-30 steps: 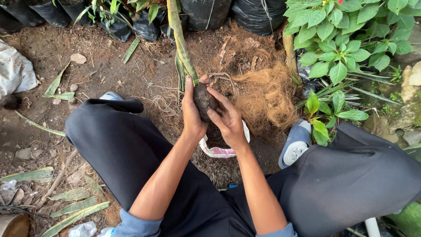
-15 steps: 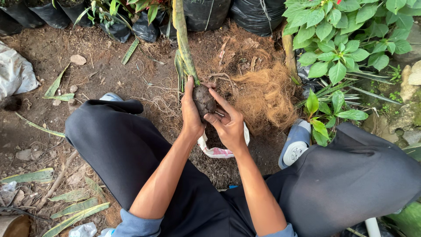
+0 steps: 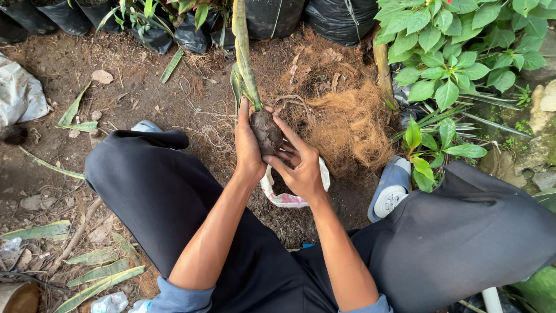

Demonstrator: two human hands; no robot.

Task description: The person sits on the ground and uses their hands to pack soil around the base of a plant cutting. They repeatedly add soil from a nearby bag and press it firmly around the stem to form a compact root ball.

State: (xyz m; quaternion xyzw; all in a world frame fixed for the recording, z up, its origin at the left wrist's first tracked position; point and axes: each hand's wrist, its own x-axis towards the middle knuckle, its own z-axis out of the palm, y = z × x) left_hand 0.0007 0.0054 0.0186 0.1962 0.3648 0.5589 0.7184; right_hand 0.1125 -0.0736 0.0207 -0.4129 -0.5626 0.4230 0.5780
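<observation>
While both hands cup it, root ball [image 3: 266,131] sits clamped between left hand [image 3: 248,148], right hand [image 3: 299,165].

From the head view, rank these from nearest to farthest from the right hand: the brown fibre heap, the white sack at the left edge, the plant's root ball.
1. Root ball: touching the right hand, held between both hands.
2. Brown fibre heap: just right of the hand, on the soil.
3. White sack: far left edge of the view.

Black grow bags [image 3: 324,20] along top edge; leafy green shrub [image 3: 457,52] upper right; coir fibre pile [image 3: 350,124] centre; white sack [image 3: 20,95] far left; cut leaves [image 3: 95,278] lower left
</observation>
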